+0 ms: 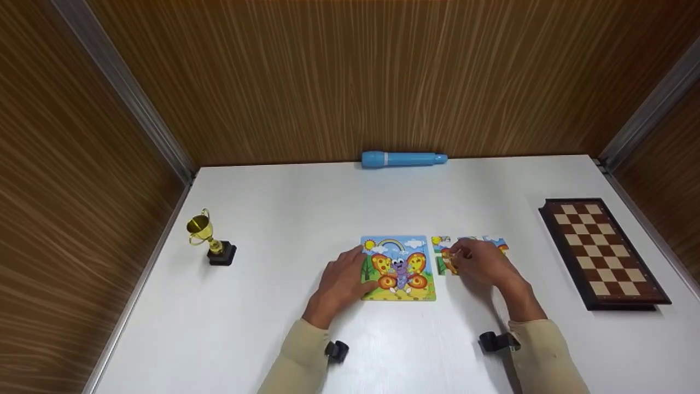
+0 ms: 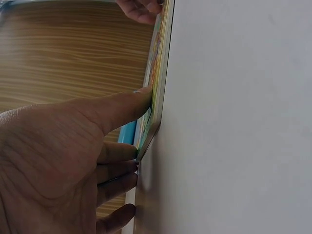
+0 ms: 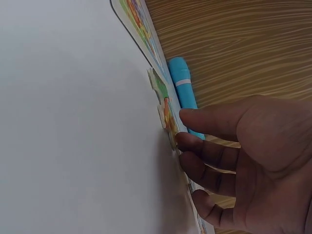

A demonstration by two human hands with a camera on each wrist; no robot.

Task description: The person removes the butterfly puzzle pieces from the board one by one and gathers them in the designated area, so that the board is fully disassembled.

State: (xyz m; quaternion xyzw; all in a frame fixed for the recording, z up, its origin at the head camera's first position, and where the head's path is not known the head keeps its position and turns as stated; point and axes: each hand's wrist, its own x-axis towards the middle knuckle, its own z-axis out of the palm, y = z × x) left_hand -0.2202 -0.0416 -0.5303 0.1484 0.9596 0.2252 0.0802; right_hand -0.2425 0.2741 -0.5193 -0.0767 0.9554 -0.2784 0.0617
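Note:
A square butterfly jigsaw puzzle (image 1: 403, 268) lies flat on the table in the head view, its picture filling the board. Along its left edge rests my left hand (image 1: 342, 276), thumb (image 2: 139, 100) on the board's rim and the other fingers extended beside its corner. Just right of the board, loose puzzle pieces (image 1: 441, 265) lie close together. My right hand (image 1: 484, 262) is over them and hides several. In the right wrist view its bent fingertips (image 3: 187, 141) are right at the pieces, with a gap between thumb and index finger.
A chessboard (image 1: 601, 249) lies at the right of the white table (image 1: 284, 213). On the left stands a small gold trophy (image 1: 210, 235) with a black base. A blue microphone-shaped toy (image 1: 407, 159) lies along the back, against the wood-grain wall (image 1: 328, 82).

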